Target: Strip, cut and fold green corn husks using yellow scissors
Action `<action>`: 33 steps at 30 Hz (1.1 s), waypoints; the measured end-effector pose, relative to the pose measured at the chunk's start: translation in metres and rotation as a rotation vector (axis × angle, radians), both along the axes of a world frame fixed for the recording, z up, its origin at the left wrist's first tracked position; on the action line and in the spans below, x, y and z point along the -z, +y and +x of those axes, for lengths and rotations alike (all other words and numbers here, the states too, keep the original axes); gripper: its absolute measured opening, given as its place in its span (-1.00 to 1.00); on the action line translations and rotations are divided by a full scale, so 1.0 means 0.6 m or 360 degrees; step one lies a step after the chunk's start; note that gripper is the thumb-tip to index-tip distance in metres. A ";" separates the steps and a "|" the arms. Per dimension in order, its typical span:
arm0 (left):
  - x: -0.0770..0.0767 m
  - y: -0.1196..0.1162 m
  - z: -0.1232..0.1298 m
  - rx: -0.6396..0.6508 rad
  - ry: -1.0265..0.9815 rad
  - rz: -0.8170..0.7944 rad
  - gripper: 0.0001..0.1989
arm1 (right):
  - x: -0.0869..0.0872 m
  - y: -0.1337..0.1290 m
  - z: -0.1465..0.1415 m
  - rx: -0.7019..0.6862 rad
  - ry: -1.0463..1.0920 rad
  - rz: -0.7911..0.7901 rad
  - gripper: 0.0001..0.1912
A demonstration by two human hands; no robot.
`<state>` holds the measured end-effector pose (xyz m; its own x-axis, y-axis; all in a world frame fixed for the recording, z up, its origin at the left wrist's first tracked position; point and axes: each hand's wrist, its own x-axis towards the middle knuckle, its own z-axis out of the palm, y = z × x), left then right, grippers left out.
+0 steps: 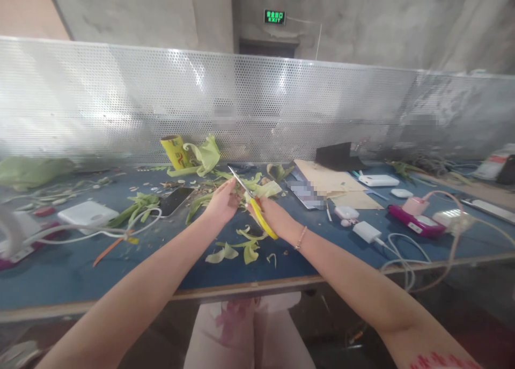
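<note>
On my head view, I see the right hand (270, 212) with its fingers closed around the yellow handles of the scissors (258, 211). The scissors are above the middle of the blue table (156, 278), and their blades point away from the person and to the left. The left hand (223, 200) is just beside the blades, with its fingers bent close to one another; I cannot tell if something is pinched between them. Behind the two hands lie green leaves (270, 189), partly covered by the fingers. Nearer to the table edge, I find some leaf scraps (250, 252), loose on the surface. A black phone (177, 201) lies to the left of the left hand, and a yellow cup (173, 153) leans farther back, next to a large curled leaf (208, 157). To the right of the right hand, there are brown paper sheets (338, 181) and a white charger (367, 231).
</note>
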<state>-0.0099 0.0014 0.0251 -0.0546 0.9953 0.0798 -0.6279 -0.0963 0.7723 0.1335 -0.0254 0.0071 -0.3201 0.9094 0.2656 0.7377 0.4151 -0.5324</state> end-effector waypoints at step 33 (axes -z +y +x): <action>0.028 0.031 -0.017 -0.0194 0.1049 0.0277 -0.68 | -0.014 0.048 0.049 0.0120 0.0721 0.0257 -0.72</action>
<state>-0.0203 0.0201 0.0085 -0.0504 0.9549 0.2927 -0.0097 -0.2936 0.9559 0.1632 0.0035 0.0156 -0.0744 0.8612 0.5028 0.4779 0.4733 -0.7400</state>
